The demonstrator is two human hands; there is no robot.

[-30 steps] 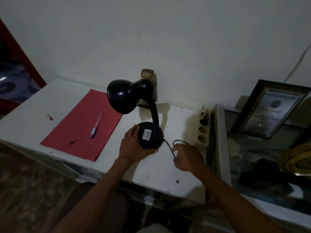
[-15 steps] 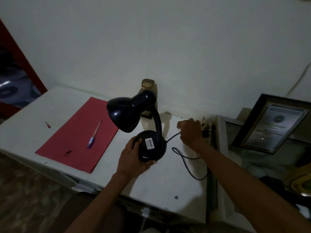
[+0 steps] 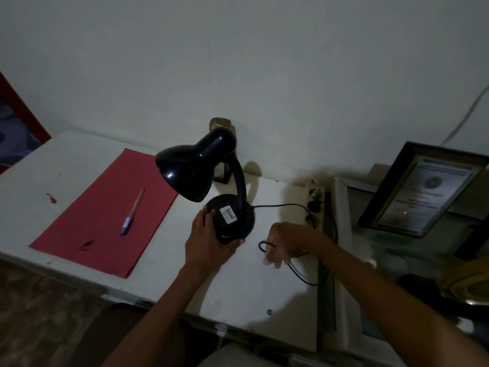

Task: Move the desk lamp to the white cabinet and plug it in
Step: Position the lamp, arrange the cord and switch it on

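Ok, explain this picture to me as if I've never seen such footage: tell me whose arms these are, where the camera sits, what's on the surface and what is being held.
There is no machine here. The camera is worn on a person's head and looks forward and down, so the two arms are that person's own. The left hand grips the round base of a black desk lamp, which stands on a white cabinet. The right hand is closed on the lamp's black cord, which runs to a plug in a power strip by the wall. Also on the cabinet lie a red sheet with a pen on it. A framed certificate leans at the right.
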